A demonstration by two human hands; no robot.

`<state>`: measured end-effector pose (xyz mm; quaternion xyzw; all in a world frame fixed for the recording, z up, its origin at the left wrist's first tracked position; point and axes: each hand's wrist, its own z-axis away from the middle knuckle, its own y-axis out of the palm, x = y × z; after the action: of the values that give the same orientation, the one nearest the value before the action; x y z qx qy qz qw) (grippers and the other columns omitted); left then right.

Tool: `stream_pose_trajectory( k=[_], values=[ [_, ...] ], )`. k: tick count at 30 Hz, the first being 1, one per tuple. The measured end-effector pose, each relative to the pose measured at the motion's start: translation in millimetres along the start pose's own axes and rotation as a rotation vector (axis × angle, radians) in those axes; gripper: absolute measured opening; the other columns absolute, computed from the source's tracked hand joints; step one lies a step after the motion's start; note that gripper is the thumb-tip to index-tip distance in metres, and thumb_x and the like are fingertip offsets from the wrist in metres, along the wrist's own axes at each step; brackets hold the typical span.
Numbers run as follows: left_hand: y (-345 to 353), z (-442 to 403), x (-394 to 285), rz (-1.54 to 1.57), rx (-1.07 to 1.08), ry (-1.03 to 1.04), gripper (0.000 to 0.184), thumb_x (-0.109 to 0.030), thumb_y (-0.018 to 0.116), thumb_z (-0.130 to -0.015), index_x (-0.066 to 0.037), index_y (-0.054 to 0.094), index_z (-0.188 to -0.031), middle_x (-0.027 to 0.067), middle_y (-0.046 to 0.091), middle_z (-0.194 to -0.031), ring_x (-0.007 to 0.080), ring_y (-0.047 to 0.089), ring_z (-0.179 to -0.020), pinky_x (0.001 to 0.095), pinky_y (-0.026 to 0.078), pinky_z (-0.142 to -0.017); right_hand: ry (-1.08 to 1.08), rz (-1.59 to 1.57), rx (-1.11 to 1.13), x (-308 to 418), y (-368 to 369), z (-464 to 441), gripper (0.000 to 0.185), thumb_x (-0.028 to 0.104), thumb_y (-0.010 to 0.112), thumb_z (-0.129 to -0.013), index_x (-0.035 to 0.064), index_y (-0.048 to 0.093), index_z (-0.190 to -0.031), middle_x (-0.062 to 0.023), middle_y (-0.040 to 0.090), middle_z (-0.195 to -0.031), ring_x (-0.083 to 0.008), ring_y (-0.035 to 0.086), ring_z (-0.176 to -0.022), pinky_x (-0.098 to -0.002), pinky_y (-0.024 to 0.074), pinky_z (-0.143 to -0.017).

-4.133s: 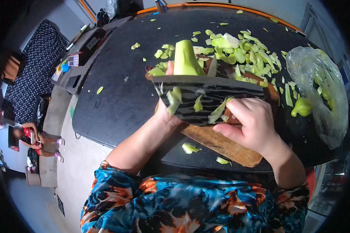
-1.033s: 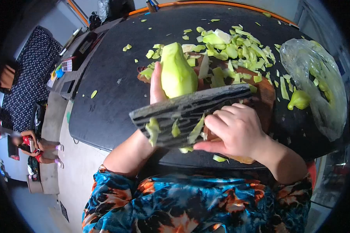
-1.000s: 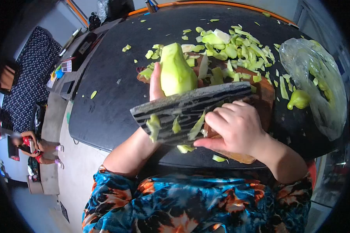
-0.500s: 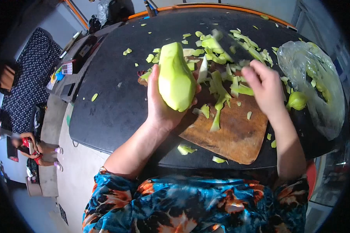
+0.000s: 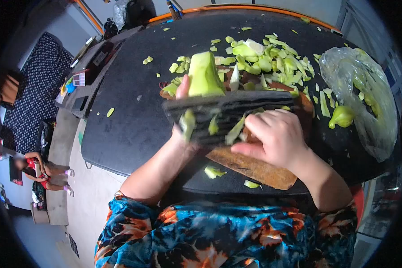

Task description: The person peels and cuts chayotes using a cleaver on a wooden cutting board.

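Note:
My left hand (image 5: 182,87) holds up a large peeled pale-green fruit (image 5: 203,73), its thumb along the fruit's left side. The knife blade hides most of its fingers and the fruit's lower part. My right hand (image 5: 279,136) is closed round the handle of a broad cleaver (image 5: 219,111), which is blurred by motion. The dark blade lies crosswise in front of the fruit, with several bits of green peel on its face. Whether its edge touches the fruit I cannot tell. Below the blade is a wooden cutting board (image 5: 259,167).
Peel scraps (image 5: 286,62) are heaped beyond the board and scattered over the black table (image 5: 120,134). On the right lie a clear plastic bag (image 5: 382,120) with green pieces and a small green bulb-shaped fruit (image 5: 342,116). At far left a person (image 5: 38,169) is seated.
My right hand has swung the cleaver from the upper right down and left, across the front of the fruit. The fruit stays in my left hand, slightly shifted.

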<state>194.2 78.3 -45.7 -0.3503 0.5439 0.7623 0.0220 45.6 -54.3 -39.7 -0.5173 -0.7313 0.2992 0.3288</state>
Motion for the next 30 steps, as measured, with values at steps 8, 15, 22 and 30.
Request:
stream_pose_trajectory(
  k=[8, 15, 22, 30],
  values=[
    [0, 10, 16, -0.19, 0.078, 0.057, 0.068, -0.067, 0.033, -0.087, -0.011, 0.052, -0.12, 0.014, 0.061, -0.105, 0.0302, 0.063, -0.082, 0.0363, 0.049, -0.057, 0.711, 0.084, -0.256, -95, -18, 4, 0.042, 0.044, 0.057, -0.089, 0.0047, 0.055, -0.074, -0.0115, 0.059, -0.06, -0.03, 0.058, -0.055, -0.0373, 0.043, -0.052],
    [-7, 2, 13, -0.103, -0.028, 0.034, 0.065, -0.068, 0.038, -0.086, -0.014, 0.051, -0.121, 0.0104, 0.058, -0.112, 0.0283, 0.059, -0.097, 0.0383, 0.049, -0.073, 0.516, -0.281, -0.173, -53, -16, 0, 0.035, 0.035, 0.065, -0.086, 0.0029, 0.054, -0.076, -0.0069, 0.054, -0.056, -0.0176, 0.051, -0.047, -0.0298, 0.0389, -0.047],
    [-7, 0, 7, 0.053, 0.052, -0.052, 0.067, -0.063, 0.043, -0.087, -0.01, 0.05, -0.127, 0.0152, 0.058, -0.118, 0.0289, 0.058, -0.105, 0.0437, 0.045, -0.096, -0.018, -0.106, 0.009, -8, -11, -2, 0.042, 0.049, 0.066, -0.079, 0.0111, 0.052, -0.07, -0.003, 0.056, -0.057, -0.0206, 0.06, -0.054, -0.0328, 0.0456, -0.05],
    [-9, 6, 16, -0.047, 0.073, -0.06, 0.07, -0.066, 0.035, -0.088, -0.013, 0.045, -0.132, 0.0101, 0.058, -0.118, 0.0259, 0.058, -0.103, 0.0422, 0.048, -0.082, 0.193, -0.072, 0.054, -19, -9, -2, 0.04, 0.043, 0.068, -0.079, 0.0072, 0.051, -0.072, -0.007, 0.055, -0.06, -0.0263, 0.059, -0.056, -0.0371, 0.0447, -0.051]
  ],
)
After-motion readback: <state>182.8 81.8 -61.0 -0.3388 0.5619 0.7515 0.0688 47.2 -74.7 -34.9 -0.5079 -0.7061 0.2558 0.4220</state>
